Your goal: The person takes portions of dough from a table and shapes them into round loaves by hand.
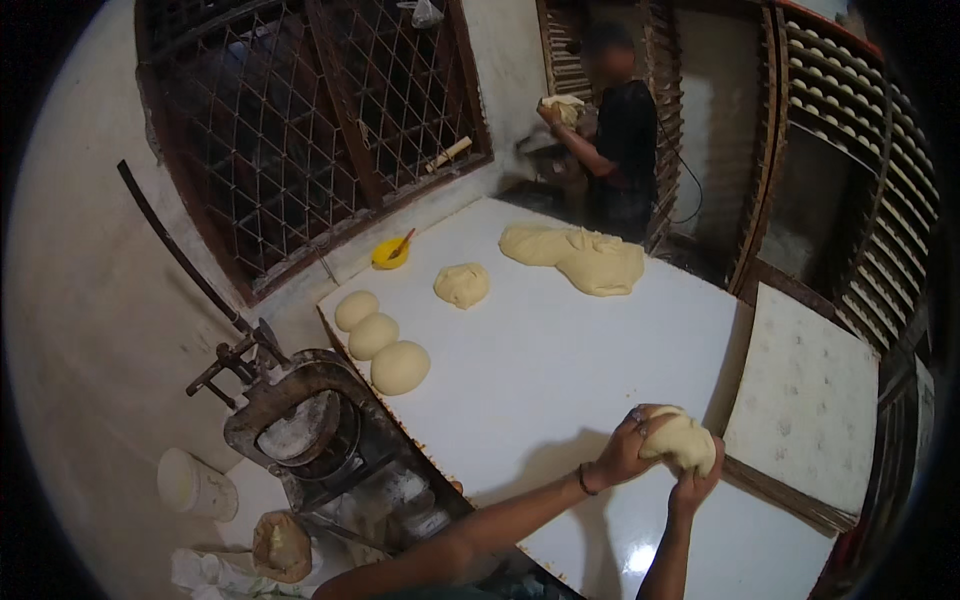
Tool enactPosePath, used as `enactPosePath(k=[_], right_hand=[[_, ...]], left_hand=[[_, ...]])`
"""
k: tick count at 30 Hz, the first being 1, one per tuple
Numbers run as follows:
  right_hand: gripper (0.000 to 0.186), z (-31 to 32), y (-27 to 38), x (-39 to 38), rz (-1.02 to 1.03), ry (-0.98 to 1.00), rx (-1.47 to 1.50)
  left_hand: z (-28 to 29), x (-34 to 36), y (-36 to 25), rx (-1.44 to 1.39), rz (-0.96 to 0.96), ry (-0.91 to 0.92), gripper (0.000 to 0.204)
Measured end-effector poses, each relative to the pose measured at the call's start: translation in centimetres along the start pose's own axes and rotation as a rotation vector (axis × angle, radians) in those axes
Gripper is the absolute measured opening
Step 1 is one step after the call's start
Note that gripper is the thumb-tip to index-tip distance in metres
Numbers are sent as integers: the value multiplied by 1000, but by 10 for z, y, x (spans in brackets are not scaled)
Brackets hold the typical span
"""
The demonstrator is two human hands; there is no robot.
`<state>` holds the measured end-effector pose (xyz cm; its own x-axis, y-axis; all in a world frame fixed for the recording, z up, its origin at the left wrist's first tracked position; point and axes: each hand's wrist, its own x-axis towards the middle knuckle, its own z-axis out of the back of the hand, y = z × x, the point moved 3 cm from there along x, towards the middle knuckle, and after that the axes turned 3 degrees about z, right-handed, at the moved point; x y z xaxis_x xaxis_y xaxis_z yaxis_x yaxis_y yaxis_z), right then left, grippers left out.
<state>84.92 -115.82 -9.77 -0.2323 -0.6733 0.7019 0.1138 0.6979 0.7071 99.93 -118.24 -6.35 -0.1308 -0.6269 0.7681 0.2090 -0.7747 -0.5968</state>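
Low at the right of the head view, a lump of pale dough [678, 440] is held up over the white worktop [560, 360] between both hands. My left hand [627, 448] grips it from the left, and my right hand [697, 482] holds its right underside. Three smooth dough balls [399, 367] lie in a row along the worktop's left edge. A rougher dough piece [461, 285] sits near the middle back, with a large dough mass [570, 258] behind it to the right.
A yellow bowl [391, 254] stands at the back edge. A metal press [290, 410] and bucket [197, 484] are at left. Pale boards [800, 400] lie stacked at right. Behind the table a co-worker [615, 150] holds dough near racks of filled trays [835, 85].
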Motion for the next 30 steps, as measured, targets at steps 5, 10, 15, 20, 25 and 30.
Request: enactPosePath(k=[5, 10, 15, 20, 25, 30], right_hand=[[45, 23, 22, -86, -75, 104, -105], [69, 37, 29, -217, -1127, 838, -533], [57, 59, 53, -181, -639, 1567, -497], [57, 73, -34, -100, -938, 907, -92], [63, 57, -45, -133, -462, 69, -569], [80, -3, -42, -163, -617, 64, -287]], left_hand=[[22, -92, -23, 88, 106, 72, 60], [30, -222, -44, 386, 809, 760, 60], [43, -226, -45, 141, 633, 1197, 55], [63, -155, 83, 153, 913, 940, 85], [15, -93, 155, 727, 771, 506, 74], [-57, -116, 157, 42, 576, 1200, 59]])
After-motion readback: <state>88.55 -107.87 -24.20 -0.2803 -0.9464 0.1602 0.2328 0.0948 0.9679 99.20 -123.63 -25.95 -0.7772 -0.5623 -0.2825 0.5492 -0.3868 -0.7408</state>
